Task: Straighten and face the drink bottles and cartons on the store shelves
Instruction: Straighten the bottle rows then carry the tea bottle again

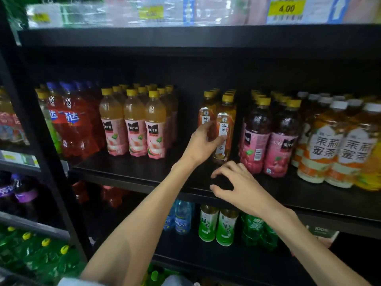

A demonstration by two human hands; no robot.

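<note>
**Left hand on the amber tea bottle, right hand hovering at the shelf edge**

Much of what I see is hard to read. At the far left, the red-labelled bottles on the neighbouring bay are cut off by the frame and blurred. The red soda bottles with blue caps are smeared, and the rows behind every front bottle fade into the dark back of the black metal shelf. The price strip above is out of focus except one yellow tag reading 4.00.

Next come the pale peach juice bottles with yellow caps and pink labels, three across the front, upright and facing out, well apart from my hand.

My left hand grasps the slim amber tea bottle with a yellow cap and a white vertical label: my thumb lies across the front of the label, my fingers curl behind it and are hidden. The bottle stands upright near the shelf's front edge, its label facing me.

My right hand holds nothing; its fingers are loosely curled and spread just above the shelf lip, below that bottle. Whether the fingertips touch the shelf I cannot tell.

To the right stand dark red juice bottles with pink labels, one showing its barcode, then orange-and-white tea bottles with white caps, cut off at the frame.
</note>
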